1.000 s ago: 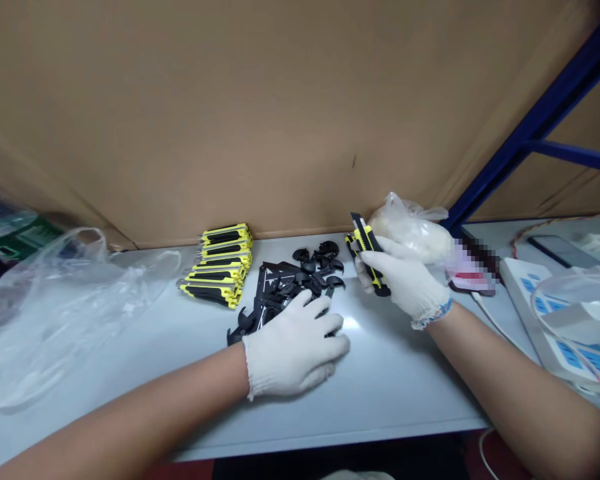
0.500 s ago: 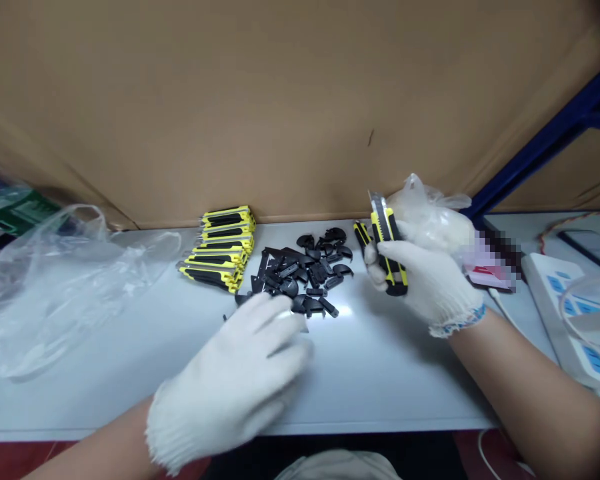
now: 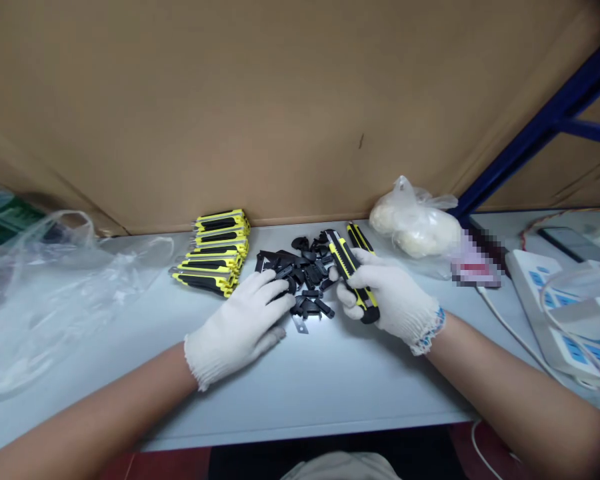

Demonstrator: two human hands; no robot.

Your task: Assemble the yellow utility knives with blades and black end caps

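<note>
The right hand [image 3: 365,290], in a white knit glove, is closed around a yellow-and-black utility knife [image 3: 353,280], its fingers wrapped over the grip and the blade end pointing far and left. A second yellow-and-black utility knife [image 3: 360,237] sits just beyond it against the same fingers, though it is hard to tell whether this one is gripped or only touching. Both knives hang above the counter [image 3: 300,427], near the right edge of a loose heap of black plastic parts [image 3: 307,277]. The left hand [image 3: 240,327], in a matching glove, lies open and palm down with its fingers spread, the fingertips touching the near-left side of the heap; it shows no clear hold on anything. A small steel snap-off blade [image 3: 300,325] lies on the counter at the near edge of the heap. Just left of the heap is a neat stack of assembled utility knives [image 3: 213,253]. Farther left, a slack, clear plastic bag [image 3: 45,293] sprawls over the counter. To the far right of the hands, a clear plastic bag [image 3: 415,223] holds something white and lumpy that cannot be identified, and a pixelated label [image 3: 475,263] lies beside it. A white power strip [image 3: 530,293] sits at the right.
</note>
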